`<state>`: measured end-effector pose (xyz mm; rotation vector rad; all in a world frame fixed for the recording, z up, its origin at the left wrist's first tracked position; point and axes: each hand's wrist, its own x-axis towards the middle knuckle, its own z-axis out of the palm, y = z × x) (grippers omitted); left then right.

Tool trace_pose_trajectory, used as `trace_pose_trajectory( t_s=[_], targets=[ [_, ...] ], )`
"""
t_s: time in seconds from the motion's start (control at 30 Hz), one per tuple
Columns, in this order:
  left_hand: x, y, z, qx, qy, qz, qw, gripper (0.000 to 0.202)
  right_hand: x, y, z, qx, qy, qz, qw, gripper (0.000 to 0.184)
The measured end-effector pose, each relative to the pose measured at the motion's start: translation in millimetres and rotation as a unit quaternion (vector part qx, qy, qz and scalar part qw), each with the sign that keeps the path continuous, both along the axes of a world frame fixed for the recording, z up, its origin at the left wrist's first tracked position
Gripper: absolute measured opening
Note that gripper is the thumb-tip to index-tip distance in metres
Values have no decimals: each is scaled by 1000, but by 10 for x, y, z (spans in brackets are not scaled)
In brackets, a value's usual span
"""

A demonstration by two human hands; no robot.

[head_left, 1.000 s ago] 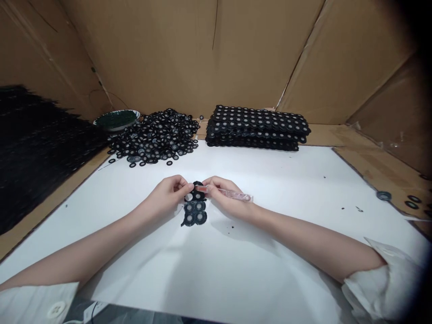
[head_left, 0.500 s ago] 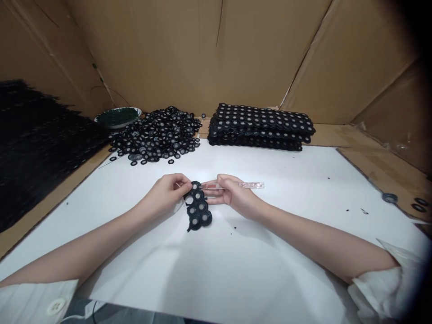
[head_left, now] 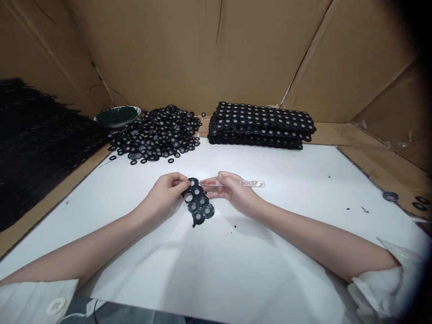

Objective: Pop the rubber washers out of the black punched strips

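Ring piece in left-hand pinch, slim tool in right hand

Head view: The left hand (head_left: 170, 186) has thumb and forefinger closed together on the upper left edge of the ring piece (head_left: 201, 201), a small black piece of joined rings with pale centres. One centre, near the left edge, appears larger and whiter than the others. The piece is located near the middle of the white tabletop (head_left: 286, 175), between the two hands, its lower end slanting to the right. Whether that end touches the surface cannot be determined.

The right hand (head_left: 238, 191) has its thumb pressed down on the slim tool (head_left: 251, 183) (clear, with a reddish section towards its left end), the other fingers extended beneath. The tool's left end is just beside the piece's upper edge; contact cannot be confirmed.

At the rear stand a heap of loose black rings (head_left: 162, 135), a bowl (head_left: 128, 122) with dark green contents behind its left side, and a stack of larger ringed sheets (head_left: 259, 123) to its right. A loose ring (head_left: 390, 196) lies near the right edge.
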<state>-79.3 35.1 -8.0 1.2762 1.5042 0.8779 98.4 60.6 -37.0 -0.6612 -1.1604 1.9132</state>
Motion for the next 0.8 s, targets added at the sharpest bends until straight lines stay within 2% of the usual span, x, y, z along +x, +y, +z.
trace_pose_trajectory(
  t_s=[0.1, 0.23, 0.53, 0.7, 0.8],
  targets=[
    [2, -9, -8, -2, -23, -6, 1000, 16, 2, -1, -28, 51, -41, -11, 998, 20],
    [-6, -7, -23, 16, -6, -32, 999, 21, 6, -26, -37, 99, -109, -11, 989, 20],
    [-25, 12, 13, -14, 8, -38, 999, 18, 11, -62, 25, 95, -121, -16, 988, 23],
    [2, -31, 13, 4, 36, -51, 998, 20, -1, -121, 99, 166, -200, -24, 965, 21],
    [61, -117, 31, 15, 47, -24, 998, 17, -43, -187, 102, 236, -265, -38, 934, 20]
  ],
)
